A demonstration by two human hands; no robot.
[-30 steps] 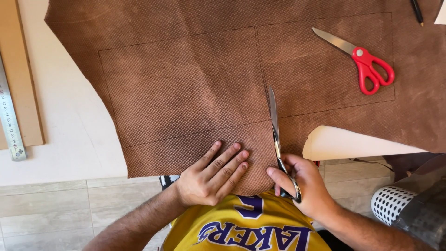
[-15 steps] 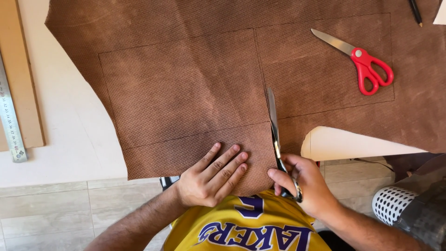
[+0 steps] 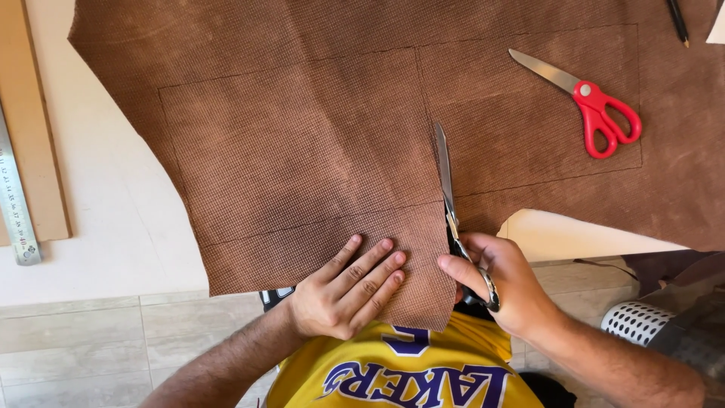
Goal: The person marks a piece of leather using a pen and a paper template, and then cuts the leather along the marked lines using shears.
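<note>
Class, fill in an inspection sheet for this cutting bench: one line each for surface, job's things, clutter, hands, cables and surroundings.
Surface: pale cream tabletop, mostly covered.
Job's things: large brown textured leather sheet marked with dark ruled lines; dark-handled long-bladed shears with blades along a ruled line.
Clutter: red-handled scissors lying on the sheet; dark pen at the top edge; steel ruler and tan wooden board at the left.
Hands: left hand pressed flat on the sheet's near edge; right hand gripping the shears' handles.
Cables: nothing seen.
Surroundings: pale tiled floor; white perforated bin at lower right.
</note>
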